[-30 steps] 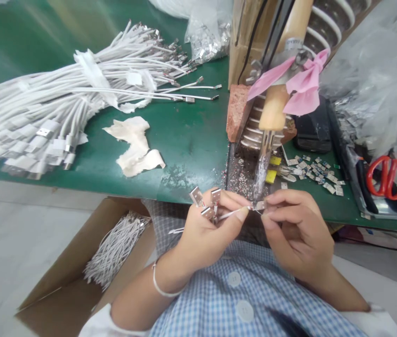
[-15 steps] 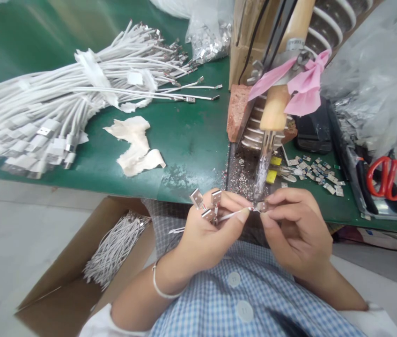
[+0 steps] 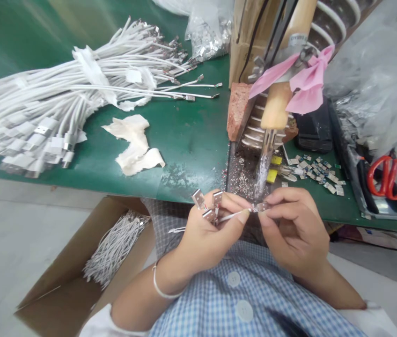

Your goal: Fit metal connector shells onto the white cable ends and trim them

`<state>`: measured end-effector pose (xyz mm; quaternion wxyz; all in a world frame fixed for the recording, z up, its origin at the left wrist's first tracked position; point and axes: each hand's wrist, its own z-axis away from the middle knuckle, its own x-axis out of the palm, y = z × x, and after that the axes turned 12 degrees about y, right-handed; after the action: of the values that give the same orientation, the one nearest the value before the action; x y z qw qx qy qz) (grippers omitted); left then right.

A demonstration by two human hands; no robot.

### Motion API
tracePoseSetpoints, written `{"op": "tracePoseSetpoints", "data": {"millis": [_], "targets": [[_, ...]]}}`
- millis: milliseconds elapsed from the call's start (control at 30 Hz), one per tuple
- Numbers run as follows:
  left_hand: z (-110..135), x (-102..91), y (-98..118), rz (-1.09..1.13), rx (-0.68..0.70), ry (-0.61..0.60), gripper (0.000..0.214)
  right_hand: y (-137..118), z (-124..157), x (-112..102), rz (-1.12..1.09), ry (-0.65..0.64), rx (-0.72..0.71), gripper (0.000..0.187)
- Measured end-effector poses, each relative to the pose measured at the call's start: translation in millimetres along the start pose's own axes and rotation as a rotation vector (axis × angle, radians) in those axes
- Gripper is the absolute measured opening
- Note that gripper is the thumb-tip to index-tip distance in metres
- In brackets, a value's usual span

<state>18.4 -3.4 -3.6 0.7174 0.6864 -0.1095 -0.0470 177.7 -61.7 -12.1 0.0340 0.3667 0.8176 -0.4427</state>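
Note:
My left hand [image 3: 207, 234] pinches a thin white cable [image 3: 228, 216] between thumb and forefinger, with several metal connector shells [image 3: 205, 206] sticking up between its other fingers. My right hand [image 3: 291, 229] pinches a small metal connector piece [image 3: 261, 206] against the cable's bare end. Both meet right under the tip of a soldering iron [image 3: 265, 166] with a wooden handle [image 3: 279, 100] that slants down from its stand at the green bench [image 3: 184, 140] edge.
A big bundle of white cables [image 3: 61, 107] lies at the left, with crumpled paper [image 3: 133, 145] beside it. Small circuit chips [image 3: 316, 171], red-handled scissors [image 3: 388, 178] and plastic bags sit at the right. A cardboard box [image 3: 65, 276] of white wires stands below the bench.
Almost nothing differs; both hands stay pinched together under the iron tip, with only a slight shift of the view.

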Motion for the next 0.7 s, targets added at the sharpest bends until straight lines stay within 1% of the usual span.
{"op": "tracePoseSetpoints", "data": {"millis": [167,467,700], "targets": [[-0.5,2.0,2.8,0.018,0.011,-0.003,0.013,0.4,-1.0,1.2,0.011,0.021,-0.009,0.015],[1.0,0.0,3.4,0.012,0.026,0.001,0.012,-0.4,-0.5,-0.2,-0.020,0.010,0.003,0.018],[1.6,0.2,2.6,0.043,0.011,0.007,0.013,-1.0,-0.7,-0.7,-0.016,0.008,0.005,0.019]]}}
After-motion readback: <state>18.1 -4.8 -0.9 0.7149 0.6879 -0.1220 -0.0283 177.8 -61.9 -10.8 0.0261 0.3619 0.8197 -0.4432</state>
